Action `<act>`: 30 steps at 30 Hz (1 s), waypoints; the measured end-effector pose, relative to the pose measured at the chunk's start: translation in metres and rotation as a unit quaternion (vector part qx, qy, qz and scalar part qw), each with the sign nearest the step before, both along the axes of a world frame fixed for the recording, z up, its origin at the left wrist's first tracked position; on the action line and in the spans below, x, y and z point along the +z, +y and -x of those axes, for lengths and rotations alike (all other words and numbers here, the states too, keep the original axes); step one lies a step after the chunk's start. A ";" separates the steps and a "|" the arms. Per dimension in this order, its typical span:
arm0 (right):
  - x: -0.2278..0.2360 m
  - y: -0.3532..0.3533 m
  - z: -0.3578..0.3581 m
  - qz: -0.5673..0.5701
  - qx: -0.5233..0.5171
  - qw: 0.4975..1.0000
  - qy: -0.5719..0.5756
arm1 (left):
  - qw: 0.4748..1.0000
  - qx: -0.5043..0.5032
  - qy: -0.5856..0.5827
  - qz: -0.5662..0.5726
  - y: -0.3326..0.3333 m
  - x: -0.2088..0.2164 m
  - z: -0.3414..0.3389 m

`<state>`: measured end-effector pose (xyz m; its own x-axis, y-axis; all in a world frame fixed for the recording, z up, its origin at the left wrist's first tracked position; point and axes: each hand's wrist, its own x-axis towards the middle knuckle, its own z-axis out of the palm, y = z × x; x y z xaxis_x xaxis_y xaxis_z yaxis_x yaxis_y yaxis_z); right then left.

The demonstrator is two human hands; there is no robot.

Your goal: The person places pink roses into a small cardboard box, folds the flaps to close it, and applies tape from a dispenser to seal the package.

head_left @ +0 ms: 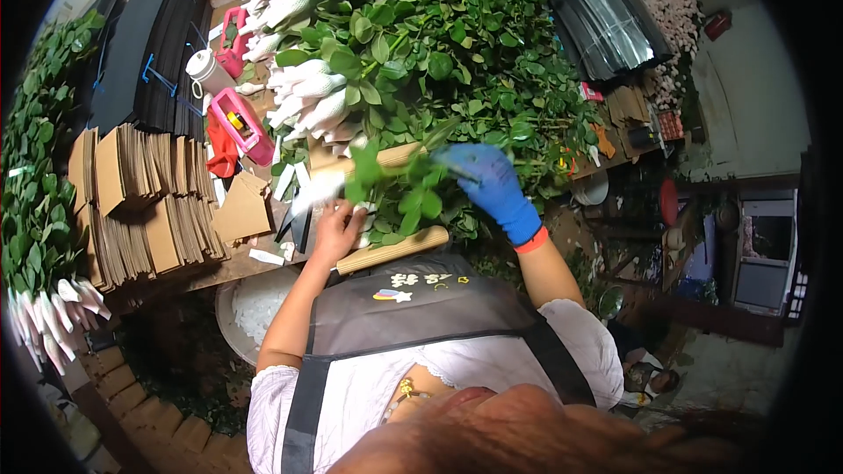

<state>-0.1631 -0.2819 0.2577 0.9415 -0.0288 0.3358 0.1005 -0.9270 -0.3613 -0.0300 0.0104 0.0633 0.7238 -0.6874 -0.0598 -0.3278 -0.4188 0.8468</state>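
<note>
My right hand (487,184), in a blue glove with an orange cuff, is closed around a leafy flower stem (413,184). Motion blurs the stem, which stretches left toward a smeared white netted bud. My bare left hand (338,230) has its fingers bent in, close to a white netted bud (363,211); what they hold is partly hidden. Two ribbed cardboard-covered bars (395,250) lie on either side of the stems between my hands. Beyond my hands, a big pile of leafy stems (439,44) has its white-netted heads (307,92) pointing left.
Pink tape dispensers (241,127) and a white bottle (208,72) stand to the left. Stacked brown cardboard sheets (149,202) and black boards (145,44) are farther left. Silvery sheets (606,17) lie far right. A pale basin (255,312) sits below the table edge.
</note>
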 end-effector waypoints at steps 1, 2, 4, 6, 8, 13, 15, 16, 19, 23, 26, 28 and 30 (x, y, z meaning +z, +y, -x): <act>0.002 0.005 0.000 -0.011 0.048 0.998 0.030 | 0.999 0.027 -0.024 0.026 -0.001 -0.003 0.000; -0.009 0.005 0.000 -0.006 0.072 0.996 0.054 | 0.999 -0.009 -0.045 -0.001 0.000 -0.005 -0.006; -0.019 0.003 0.003 0.007 0.095 0.989 0.110 | 0.996 -0.046 -0.082 0.001 -0.005 0.015 -0.012; -0.039 -0.009 0.006 0.011 0.085 0.987 0.134 | 0.995 -0.059 -0.083 0.019 -0.006 0.012 -0.014; -0.055 -0.015 0.013 0.044 0.030 0.982 0.182 | 0.987 -0.120 -0.099 0.025 -0.009 0.041 -0.017; -0.121 -0.023 0.011 0.104 -0.075 0.962 0.242 | 0.991 0.013 0.114 0.076 -0.008 0.034 -0.007; -0.143 -0.023 0.006 0.111 -0.076 0.953 0.273 | 0.994 -0.024 -0.042 0.101 -0.011 0.030 -0.010; -0.142 -0.027 0.002 0.126 -0.054 0.947 0.290 | 0.996 -0.034 0.020 0.079 -0.010 0.038 -0.009; -0.070 -0.040 -0.019 0.130 0.041 0.903 0.407 | 0.996 -0.082 0.012 0.010 -0.006 0.043 -0.015; 0.018 -0.085 -0.079 0.011 -0.024 0.995 0.099 | 0.995 -0.087 -0.030 0.038 -0.009 0.046 -0.016; 0.056 -0.106 -0.152 0.209 -0.080 0.963 -0.154 | 0.997 -0.071 0.016 0.015 -0.013 0.062 -0.016; 0.056 -0.119 -0.202 0.331 -0.093 0.939 -0.025 | 0.999 -0.030 0.004 -0.020 -0.015 0.057 -0.018; 0.061 -0.134 -0.221 0.377 -0.104 0.919 0.057 | 0.999 0.000 -0.040 -0.004 -0.024 0.038 -0.015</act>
